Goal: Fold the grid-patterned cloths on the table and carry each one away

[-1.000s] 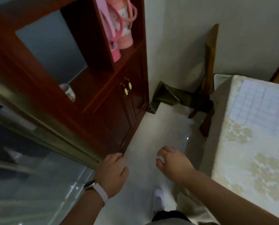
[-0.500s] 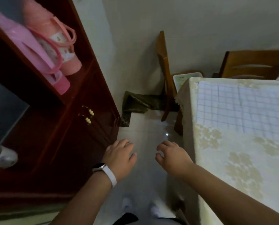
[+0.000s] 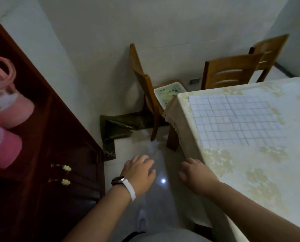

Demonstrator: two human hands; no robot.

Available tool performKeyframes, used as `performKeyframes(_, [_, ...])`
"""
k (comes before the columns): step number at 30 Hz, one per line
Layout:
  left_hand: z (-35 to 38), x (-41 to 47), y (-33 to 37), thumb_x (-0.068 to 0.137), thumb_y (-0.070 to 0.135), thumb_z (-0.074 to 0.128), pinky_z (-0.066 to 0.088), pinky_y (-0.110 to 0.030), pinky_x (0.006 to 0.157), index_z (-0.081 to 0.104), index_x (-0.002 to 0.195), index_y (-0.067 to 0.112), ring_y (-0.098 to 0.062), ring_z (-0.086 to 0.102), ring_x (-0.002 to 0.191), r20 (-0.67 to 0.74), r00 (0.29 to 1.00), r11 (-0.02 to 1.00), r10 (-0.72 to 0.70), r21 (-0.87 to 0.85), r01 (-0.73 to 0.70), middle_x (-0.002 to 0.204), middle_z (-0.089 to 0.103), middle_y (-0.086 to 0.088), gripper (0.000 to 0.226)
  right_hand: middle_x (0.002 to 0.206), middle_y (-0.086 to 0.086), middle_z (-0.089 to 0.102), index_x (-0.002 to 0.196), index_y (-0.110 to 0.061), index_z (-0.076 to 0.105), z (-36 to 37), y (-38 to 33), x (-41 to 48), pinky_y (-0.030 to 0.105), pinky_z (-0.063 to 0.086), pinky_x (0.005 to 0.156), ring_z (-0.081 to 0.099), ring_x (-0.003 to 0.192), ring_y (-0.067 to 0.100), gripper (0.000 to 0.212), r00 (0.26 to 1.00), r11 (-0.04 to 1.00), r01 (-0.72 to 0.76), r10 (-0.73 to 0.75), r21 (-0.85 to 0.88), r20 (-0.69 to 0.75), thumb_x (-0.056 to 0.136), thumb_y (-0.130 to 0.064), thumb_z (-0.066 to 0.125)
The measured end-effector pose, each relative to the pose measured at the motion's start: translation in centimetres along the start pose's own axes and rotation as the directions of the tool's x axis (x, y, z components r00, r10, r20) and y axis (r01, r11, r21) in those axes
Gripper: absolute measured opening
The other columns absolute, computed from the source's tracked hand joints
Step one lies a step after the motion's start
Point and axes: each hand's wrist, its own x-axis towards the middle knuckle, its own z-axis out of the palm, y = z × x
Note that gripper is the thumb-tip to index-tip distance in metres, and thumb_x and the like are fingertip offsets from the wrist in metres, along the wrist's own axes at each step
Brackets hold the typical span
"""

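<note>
A white cloth with a blue grid pattern [image 3: 233,119] lies spread flat on the table [image 3: 261,172], near its far left corner. The table wears a pale floral tablecloth. My left hand [image 3: 138,173], with a white-strapped watch on the wrist, hovers over the floor with fingers loosely curled and holds nothing. My right hand [image 3: 196,173] hangs by the table's left edge, fingers relaxed and empty. Both hands are well short of the grid cloth.
A dark red wooden cabinet [image 3: 58,154] with pink flasks [image 3: 8,109] on its shelf stands at the left. Wooden chairs [image 3: 231,70] sit behind the table; one chair [image 3: 145,88] holds a white tray [image 3: 168,93]. A dark green sheet [image 3: 117,126] lies on the floor.
The view has swung right, away from the cabinet and toward the table, so more of the grid cloth shows. Both hands stay empty in front of me.
</note>
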Motion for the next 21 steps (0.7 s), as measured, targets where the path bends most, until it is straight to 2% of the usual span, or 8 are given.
performKeyframes(9, [-3.1,8.8,-3.4,0.095,0.043,0.038,0.03,-0.037,0.106,0.043,0.137,0.028,-0.015,0.031,0.134,0.101,0.974,0.978,0.201,0.032,-0.205,0.145,0.038,0.005,0.046,0.117,0.005,0.054,0.118,-0.02,0.056,-2.5,-0.3,3.7,0.035,0.046,0.089,0.054,0.113,0.028,0.033,0.968,0.97,-0.228,0.236,0.089,-0.089,0.096,-0.042,0.044])
performKeyframes(16, [-4.0,16.4,-0.5,0.096,0.042,0.04,0.03,-0.033,0.105,0.046,0.135,0.027,-0.014,0.031,0.134,0.171,0.91,0.923,0.377,0.011,-0.384,0.144,0.038,0.007,0.043,0.126,0.001,0.054,0.124,-0.024,0.056,-2.3,3.3,5.3,0.036,0.047,0.093,0.052,0.118,0.026,0.037,0.896,0.889,-0.411,0.435,0.201,-0.09,0.094,-0.044,0.046])
performKeyframes(21, [-3.7,23.2,1.5,0.094,0.042,0.042,0.034,-0.037,0.105,0.048,0.135,0.027,-0.016,0.033,0.133,0.212,0.874,0.888,0.437,0.051,-0.456,0.144,0.04,0.006,0.044,0.128,0.002,0.055,0.124,-0.022,0.056,-1.9,6.2,8.1,0.037,0.047,0.094,0.052,0.118,0.027,0.037,0.874,0.855,-0.458,0.483,0.244,-0.051,0.093,-0.039,0.045])
